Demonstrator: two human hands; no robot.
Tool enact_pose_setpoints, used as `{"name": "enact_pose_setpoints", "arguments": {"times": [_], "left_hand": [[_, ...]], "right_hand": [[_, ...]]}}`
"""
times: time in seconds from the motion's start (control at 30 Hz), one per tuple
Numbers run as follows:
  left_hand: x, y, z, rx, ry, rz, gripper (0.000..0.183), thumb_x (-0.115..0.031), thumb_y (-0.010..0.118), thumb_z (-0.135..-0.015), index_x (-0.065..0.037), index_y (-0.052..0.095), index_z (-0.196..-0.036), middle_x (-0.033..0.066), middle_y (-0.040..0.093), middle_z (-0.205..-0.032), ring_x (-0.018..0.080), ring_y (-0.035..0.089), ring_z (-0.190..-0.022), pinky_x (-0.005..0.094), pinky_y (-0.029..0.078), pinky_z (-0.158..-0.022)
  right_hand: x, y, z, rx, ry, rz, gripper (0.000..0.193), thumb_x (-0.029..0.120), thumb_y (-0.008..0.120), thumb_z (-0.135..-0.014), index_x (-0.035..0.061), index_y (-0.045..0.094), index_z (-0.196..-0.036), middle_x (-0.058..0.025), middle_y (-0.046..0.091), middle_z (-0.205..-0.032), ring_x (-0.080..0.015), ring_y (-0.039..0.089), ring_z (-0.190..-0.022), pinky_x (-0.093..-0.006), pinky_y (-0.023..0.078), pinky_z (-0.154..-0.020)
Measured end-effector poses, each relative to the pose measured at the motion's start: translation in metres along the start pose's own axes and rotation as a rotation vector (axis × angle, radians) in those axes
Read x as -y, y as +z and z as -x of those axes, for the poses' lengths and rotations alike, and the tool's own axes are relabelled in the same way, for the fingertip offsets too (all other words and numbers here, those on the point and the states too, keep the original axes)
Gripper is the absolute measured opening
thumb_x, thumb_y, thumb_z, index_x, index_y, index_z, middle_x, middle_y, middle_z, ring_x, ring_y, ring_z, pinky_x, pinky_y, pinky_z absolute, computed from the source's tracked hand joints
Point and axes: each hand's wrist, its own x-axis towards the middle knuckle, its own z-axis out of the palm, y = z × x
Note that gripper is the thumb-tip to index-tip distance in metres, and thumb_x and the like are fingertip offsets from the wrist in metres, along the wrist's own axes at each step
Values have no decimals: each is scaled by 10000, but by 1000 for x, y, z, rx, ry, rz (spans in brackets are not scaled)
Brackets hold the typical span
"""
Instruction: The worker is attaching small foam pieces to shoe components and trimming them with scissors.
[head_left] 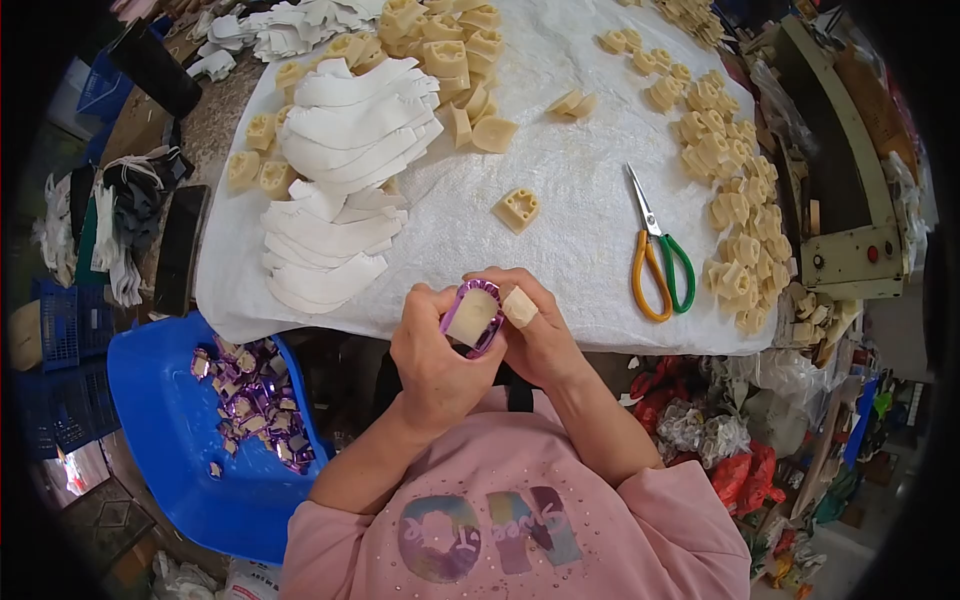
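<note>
Two bare hands meet at the near edge of a worktable: the left hand is curled around a shiny purple piece with a pale face, and the right hand, its thumb wrapped in pale tape, is bent closed on the piece's right edge. Beyond them, a wrinkled white woven sheet covers the tabletop in a cluttered workshop. One cream block sits straight ahead; scissors with orange and green handles lie to the right. Layered white cutouts crowd the left, and cream blocks line the right. Lower left, a blue tub contains purple pieces. Far right stands a metal machine, with red plastic bags below.
</note>
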Motion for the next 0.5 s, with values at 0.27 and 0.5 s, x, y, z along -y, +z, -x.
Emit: {"name": "enact_pose_setpoints", "arguments": {"times": [0.27,0.5], "left_hand": [[16,-7,4,-34,105,-198,469,-34,813,-609,0,473,-930,118,532,-737,224,561,-605,300,470,-546],[37,-56,4,-96,-55,-164,417,-28,763,-630,-20,517,-966,97,559,-792,176,568,-676,278,469,-623]], "right_hand": [[-5,9,-7,-44,-321,927,209,95,444,-923,-12,563,-1056,-154,608,-915,-246,606,-820,-320,474,-742],[3,19,-34,188,-420,979,248,20,565,-817,13,577,-1065,-128,552,-951,-273,559,-851,-332,463,-744]]}}
